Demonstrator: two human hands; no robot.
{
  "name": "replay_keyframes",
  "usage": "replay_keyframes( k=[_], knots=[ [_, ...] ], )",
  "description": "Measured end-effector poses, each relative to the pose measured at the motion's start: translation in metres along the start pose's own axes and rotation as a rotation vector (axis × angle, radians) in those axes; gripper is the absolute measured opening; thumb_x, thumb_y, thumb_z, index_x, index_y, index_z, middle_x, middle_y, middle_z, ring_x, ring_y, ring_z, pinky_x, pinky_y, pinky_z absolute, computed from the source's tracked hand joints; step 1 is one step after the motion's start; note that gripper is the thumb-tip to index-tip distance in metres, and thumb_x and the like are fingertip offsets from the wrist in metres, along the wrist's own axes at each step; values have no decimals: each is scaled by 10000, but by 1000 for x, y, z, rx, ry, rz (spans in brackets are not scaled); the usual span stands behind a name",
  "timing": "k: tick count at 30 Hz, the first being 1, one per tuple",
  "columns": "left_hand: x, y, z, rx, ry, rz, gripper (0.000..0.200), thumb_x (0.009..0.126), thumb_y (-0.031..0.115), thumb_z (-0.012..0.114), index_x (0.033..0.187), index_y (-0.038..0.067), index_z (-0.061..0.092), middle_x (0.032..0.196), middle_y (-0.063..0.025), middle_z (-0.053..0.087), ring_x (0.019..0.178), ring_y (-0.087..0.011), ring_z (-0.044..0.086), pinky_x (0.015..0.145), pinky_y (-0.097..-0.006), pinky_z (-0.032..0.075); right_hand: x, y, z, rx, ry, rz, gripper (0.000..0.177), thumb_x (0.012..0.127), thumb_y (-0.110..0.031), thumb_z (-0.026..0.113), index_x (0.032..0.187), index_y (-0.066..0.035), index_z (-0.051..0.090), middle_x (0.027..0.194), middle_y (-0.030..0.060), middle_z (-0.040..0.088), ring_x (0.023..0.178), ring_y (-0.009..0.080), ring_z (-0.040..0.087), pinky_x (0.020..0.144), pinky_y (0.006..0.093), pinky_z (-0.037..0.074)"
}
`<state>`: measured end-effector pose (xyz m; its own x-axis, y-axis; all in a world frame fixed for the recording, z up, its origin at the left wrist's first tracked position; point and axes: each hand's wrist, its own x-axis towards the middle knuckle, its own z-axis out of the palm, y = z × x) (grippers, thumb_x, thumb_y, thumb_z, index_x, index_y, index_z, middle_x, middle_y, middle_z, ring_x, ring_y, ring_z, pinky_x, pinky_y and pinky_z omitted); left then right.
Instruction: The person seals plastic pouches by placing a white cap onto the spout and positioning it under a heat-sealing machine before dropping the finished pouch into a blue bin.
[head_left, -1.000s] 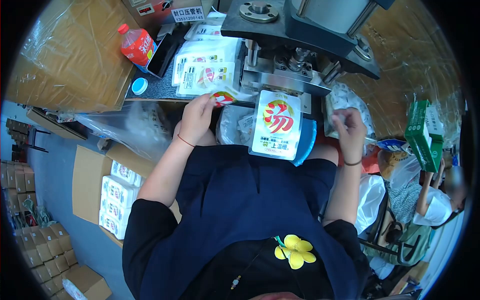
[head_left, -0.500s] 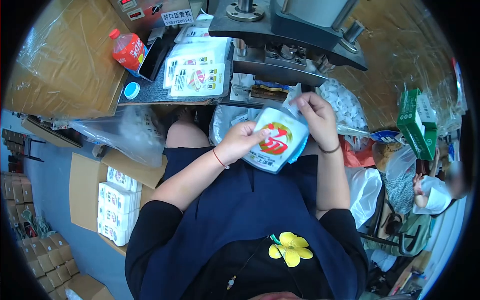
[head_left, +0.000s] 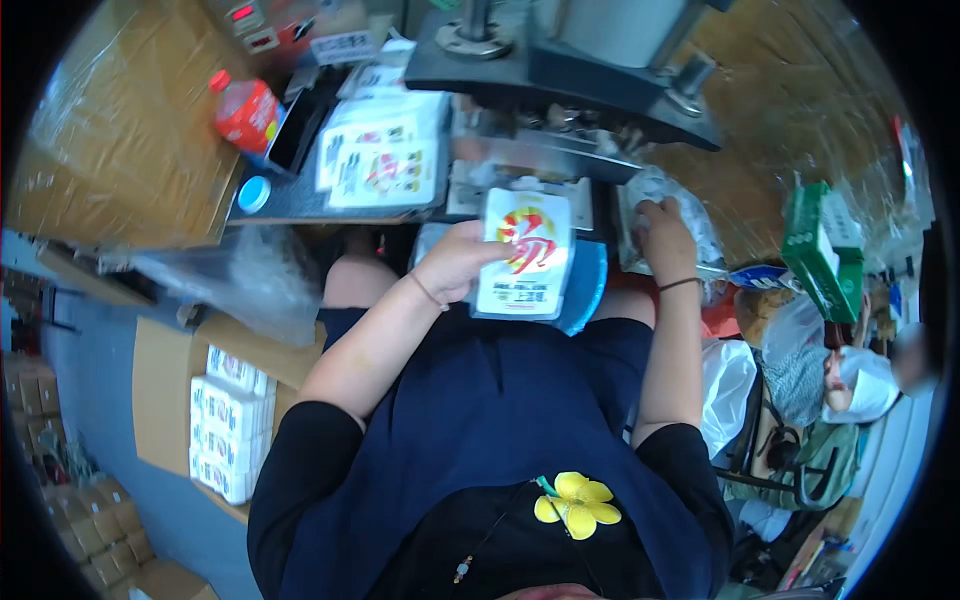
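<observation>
My left hand [head_left: 458, 263] grips a white printed pouch [head_left: 522, 262] with red and green graphics by its left edge, in front of my lap. Behind the pouch's right side a blue rounded thing [head_left: 588, 288] shows. My right hand [head_left: 664, 238] is at the clear plastic bag [head_left: 690, 212] of small white pieces on the right, its fingers curled; whatever they hold is too small to make out. Ahead of the pouch is the metal press [head_left: 560, 80]. More printed pouches [head_left: 385, 160] lie stacked on the worktop to the left.
A red bottle [head_left: 246, 112] and a blue cap [head_left: 254, 194] are on the worktop at the left. An open carton [head_left: 165, 395] with white packs [head_left: 232, 425] stands lower left. At the right are a green box [head_left: 822, 252] and another person [head_left: 862, 383].
My right hand has moved right, away from the pouch, to the bag of white pieces. My left hand has shifted slightly left and turned the pouch more upright.
</observation>
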<state>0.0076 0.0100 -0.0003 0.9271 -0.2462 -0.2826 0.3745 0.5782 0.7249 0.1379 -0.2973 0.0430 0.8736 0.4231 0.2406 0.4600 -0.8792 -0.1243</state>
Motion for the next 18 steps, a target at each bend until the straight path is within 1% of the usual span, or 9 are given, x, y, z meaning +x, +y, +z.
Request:
replay_keyframes(
  k=[4,6,7,8,10,11,13,16,18],
  knots=[
    [4,-5,-6,47,14,44,356,922,-9,668,1269,-62,609,1188,-166,703,1053,-243,713,930,-402,585,7,19,35,-35,-19,29,135,885,-131,597,959,-34,655,958,194,677,912,376,670,798,484,556],
    [2,9,13,342,92,329,293,951,11,622,1238,-43,606,1181,-139,692,1014,-204,696,898,-352,569,6,18,28,-89,-84,77,129,864,-109,597,905,-5,663,971,222,673,908,386,686,811,495,561],
    [5,16,-11,708,364,509,336,969,27,583,1297,-26,532,1186,-129,667,1000,-179,672,887,-335,561,4,16,21,-28,-1,31,136,867,-103,593,912,4,663,1016,242,659,909,400,687,834,501,560],
    [-6,26,-39,653,403,584,411,998,64,561,1382,-7,432,1261,-134,611,1080,-198,628,948,-357,532,-3,4,13,44,-19,104,138,878,-102,582,952,-17,661,1055,243,628,936,403,682,853,497,557],
    [-13,54,-60,1421,743,999,617,984,118,596,1524,0,320,1529,-266,400,1416,-409,387,1198,-448,293,-13,6,7,220,74,96,149,895,-130,571,1016,-69,634,1106,233,587,918,417,680,783,516,554],
    [-23,58,-61,1734,749,900,687,952,139,628,1547,-4,315,1597,-309,290,1471,-461,286,1227,-456,235,-18,8,4,226,160,86,151,901,-135,572,1028,-69,623,1084,225,596,916,415,679,776,515,551],
    [-43,42,-64,2244,581,610,638,936,114,631,1513,-15,393,1550,-320,379,1423,-471,369,1204,-481,283,-27,11,0,248,318,48,160,913,-145,575,1052,-69,601,1042,209,614,912,410,678,761,512,545],
    [-55,42,-106,2174,395,693,485,998,109,589,1446,-39,474,1410,-274,558,1296,-376,556,1109,-453,424,-31,7,-12,384,343,100,160,934,-197,585,1006,-54,578,921,195,636,891,403,664,760,511,530],
    [-60,37,-109,1187,454,643,359,1040,148,563,1346,-40,562,1304,-202,636,1152,-273,629,996,-403,485,-35,-6,-19,470,317,83,173,939,-213,588,990,-49,574,889,190,650,882,402,659,762,512,525]
  ],
)
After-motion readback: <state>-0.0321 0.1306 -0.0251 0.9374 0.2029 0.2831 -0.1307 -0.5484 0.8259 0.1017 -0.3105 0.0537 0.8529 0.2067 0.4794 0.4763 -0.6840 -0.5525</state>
